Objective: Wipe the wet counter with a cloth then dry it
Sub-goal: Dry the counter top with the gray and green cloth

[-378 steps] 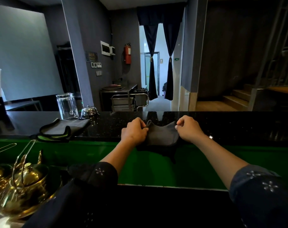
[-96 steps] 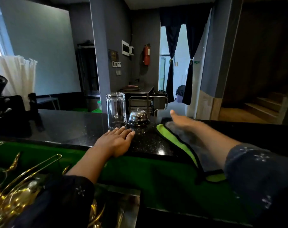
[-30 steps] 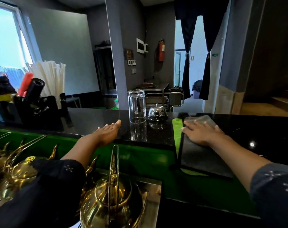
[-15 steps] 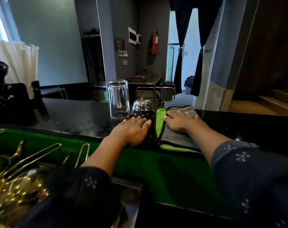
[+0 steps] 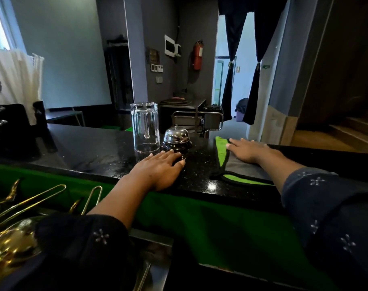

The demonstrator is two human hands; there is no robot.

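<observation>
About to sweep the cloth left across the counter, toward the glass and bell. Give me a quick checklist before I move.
1. Right hand flat on the cloth: ok.
2. Cloth lying on the counter, near edge not hanging off: ok.
3. Path left is open: not ok; left hand, bell and upturned glass stand in it.
4. Left hand clear of the bell: cannot tell; its fingertips reach the bell's base.
5. Wet streaks remain left of the glass: ok, still to wipe.

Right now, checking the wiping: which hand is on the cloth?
The right hand, pressed flat on the grey-and-green cloth. The left hand rests on bare black counter.
</observation>
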